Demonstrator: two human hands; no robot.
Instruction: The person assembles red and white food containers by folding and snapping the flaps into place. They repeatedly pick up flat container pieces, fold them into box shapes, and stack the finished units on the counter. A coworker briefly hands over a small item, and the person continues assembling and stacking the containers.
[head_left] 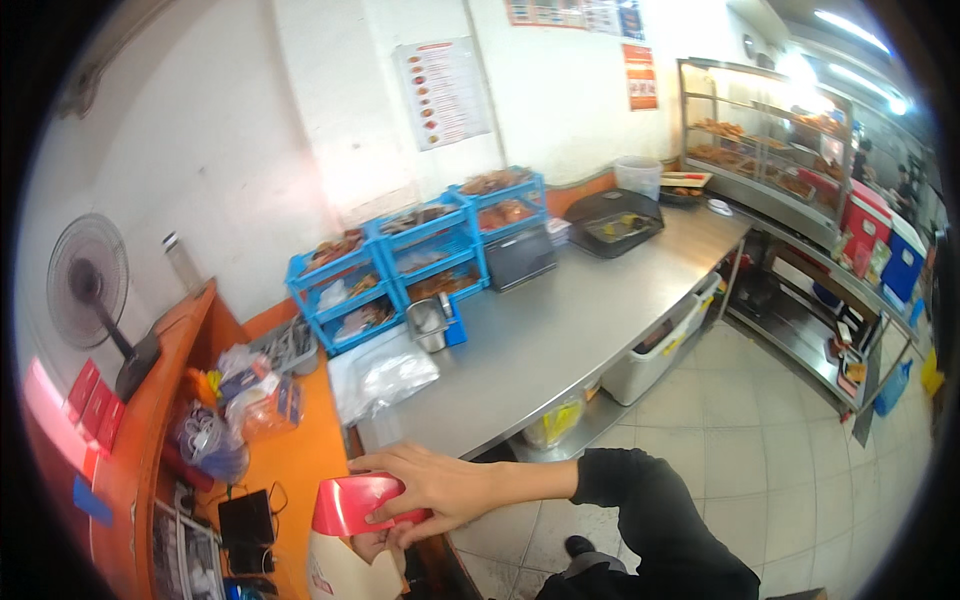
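My right hand (425, 490) reaches in from the lower right and is closed around a shiny red object (345, 503) with a curved body; its exact kind I cannot make out. Directly below is a cream paper bag (335, 568) with a small red print. A bit of my left hand (372, 546) shows under the red object, its fingers bent at the bag's edge; the rest is hidden. Both hands are over the near end of the orange counter (285, 465).
Left of the hands lie a black device (247, 528) with cables and plastic-wrapped packs (265, 400). A steel table (560, 325) bears blue tiered racks (400, 262), a metal container (428, 322), clear plastic bags (390, 378) and a black tray (615, 225). A fan (88, 280) stands far left; a glass food display (765, 140) far right.
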